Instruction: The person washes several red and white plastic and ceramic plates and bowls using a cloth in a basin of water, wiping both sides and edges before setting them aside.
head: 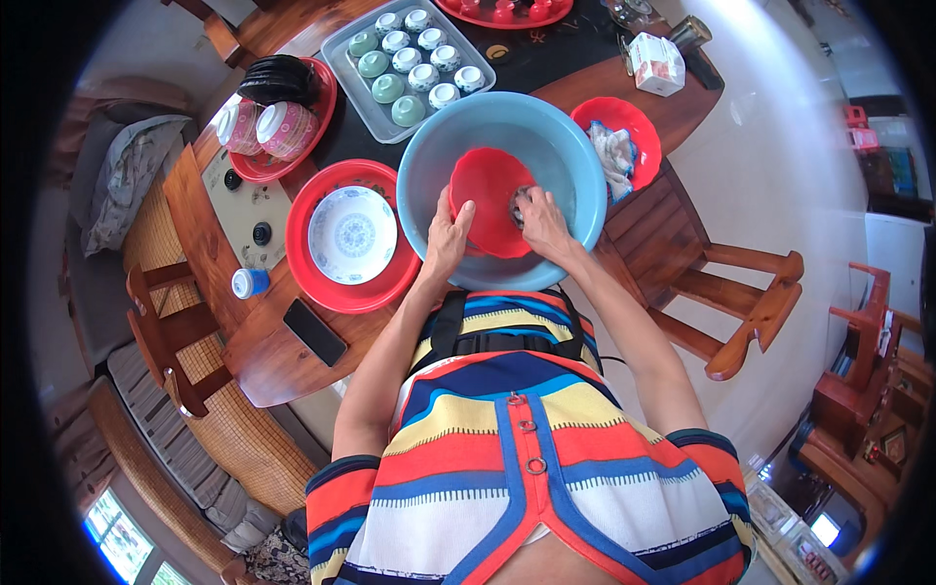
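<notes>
A red scalloped plastic dish (pixel 486 194) is tilted inside a light blue plastic basin (pixel 578 139) that appears to hold water. My left hand (pixel 447 235) grips the dish by its left rim, thumb over the inside. On the dish's right side, my right hand (pixel 542 223) presses a steel wool scourer (pixel 520 207) against the red surface. Left of the basin, a white bowl with a blue pattern (pixel 353 235) rests in a round red tray (pixel 300 252).
Small upturned cups fill a clear plastic tray (pixel 380 128) behind the basin. A cloth (pixel 613 157) lies in another red dish (pixel 647 139) at the right. Pink bowls (pixel 285 131), a phone (pixel 314 333) and a blue-and-white container (pixel 250 283) occupy the left. A wooden chair (pixel 702 292) stands at right.
</notes>
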`<state>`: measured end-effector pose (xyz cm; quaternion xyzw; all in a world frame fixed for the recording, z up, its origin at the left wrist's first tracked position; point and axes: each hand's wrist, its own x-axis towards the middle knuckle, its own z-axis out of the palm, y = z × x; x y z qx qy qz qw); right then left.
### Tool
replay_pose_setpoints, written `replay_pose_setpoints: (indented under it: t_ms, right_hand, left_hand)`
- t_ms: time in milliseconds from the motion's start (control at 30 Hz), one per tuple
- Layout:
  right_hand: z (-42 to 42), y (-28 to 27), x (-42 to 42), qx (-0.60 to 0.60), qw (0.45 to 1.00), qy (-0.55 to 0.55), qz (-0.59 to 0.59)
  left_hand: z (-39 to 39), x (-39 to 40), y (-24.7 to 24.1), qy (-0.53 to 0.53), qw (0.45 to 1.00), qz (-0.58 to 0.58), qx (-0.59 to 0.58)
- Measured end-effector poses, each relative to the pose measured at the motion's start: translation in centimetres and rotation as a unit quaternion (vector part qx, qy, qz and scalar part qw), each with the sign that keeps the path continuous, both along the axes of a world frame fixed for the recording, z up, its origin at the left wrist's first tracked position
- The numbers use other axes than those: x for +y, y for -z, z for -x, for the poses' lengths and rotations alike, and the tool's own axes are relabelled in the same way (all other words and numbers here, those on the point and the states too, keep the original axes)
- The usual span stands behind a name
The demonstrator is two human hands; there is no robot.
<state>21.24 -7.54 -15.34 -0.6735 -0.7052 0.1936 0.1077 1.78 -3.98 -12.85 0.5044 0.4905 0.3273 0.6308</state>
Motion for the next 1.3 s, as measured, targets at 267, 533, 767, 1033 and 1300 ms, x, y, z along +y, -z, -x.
replay_pose_setpoints:
  t_ms: [267, 533, 767, 1033, 1300]
  right_hand:
    - [4.2, 0.5, 3.1, 0.162, 0.968, -0.117, -0.154]
    - [-0.7, -0.9, 0.9, -0.107, 0.985, -0.064, -0.124]
    - [-2.1, 2.6, 1.0, -0.013, 0.991, -0.010, -0.133]
    - [-2.4, 1.8, 2.0, 0.078, 0.991, -0.004, -0.112]
    - [-3.4, -6.3, 3.7, 0.279, 0.945, 0.100, -0.139]
  left_hand:
    - [-0.2, 0.7, -0.6, -0.013, 0.987, 0.151, -0.049]
    - [-0.6, 0.0, 1.3, -0.063, 0.980, -0.118, 0.149]
    - [0.1, -1.0, -6.6, 0.229, 0.877, -0.334, 0.258]
    - [-2.0, -1.2, -5.1, 0.363, 0.701, -0.501, 0.356]
    - [-0.1, -1.6, -4.0, 0.257, 0.850, -0.382, 0.258]
